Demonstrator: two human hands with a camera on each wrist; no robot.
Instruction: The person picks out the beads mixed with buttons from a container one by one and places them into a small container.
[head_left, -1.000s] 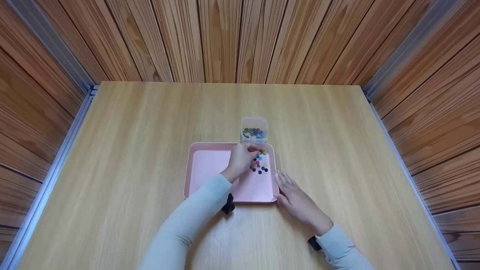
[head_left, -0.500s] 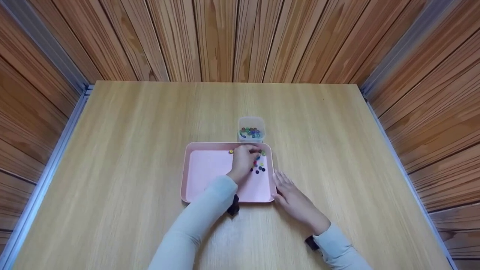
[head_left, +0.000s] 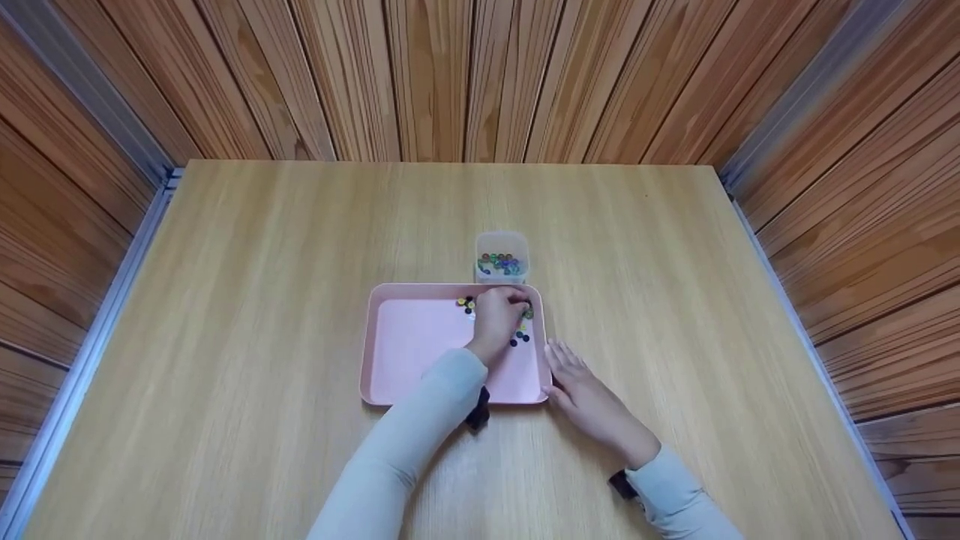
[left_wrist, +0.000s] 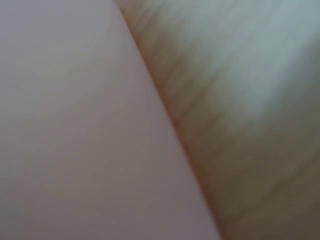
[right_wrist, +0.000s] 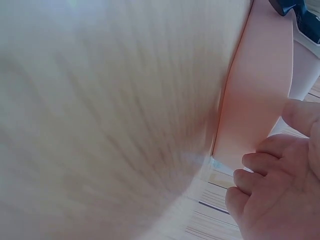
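Note:
In the head view my left hand (head_left: 496, 319) is over the right part of a shallow pink tray (head_left: 412, 352), its fingers bent above small round coloured pieces. Whether it pinches one is hidden. Dark and yellow pieces (head_left: 519, 339) lie to its right, and a few more (head_left: 466, 304) lie to its left near the far wall. My right hand (head_left: 592, 401) rests by the tray's right wall with its fingers extended. The right wrist view has that hand (right_wrist: 280, 190) against the pink wall (right_wrist: 255, 80), thumb at its rim. Blurred pink wall (left_wrist: 90, 130) fills much of the left wrist view.
A clear plastic box (head_left: 502, 241) with several glass marbles (head_left: 500, 264) stands just behind the tray's far wall. The wooden table (head_left: 262, 315) extends around both, with plank walls (head_left: 435, 82) at the back and sides.
My left hand has shifted to the right inside the tray, and yellow and dark pieces have come into sight on its left. My right hand keeps its place against the tray.

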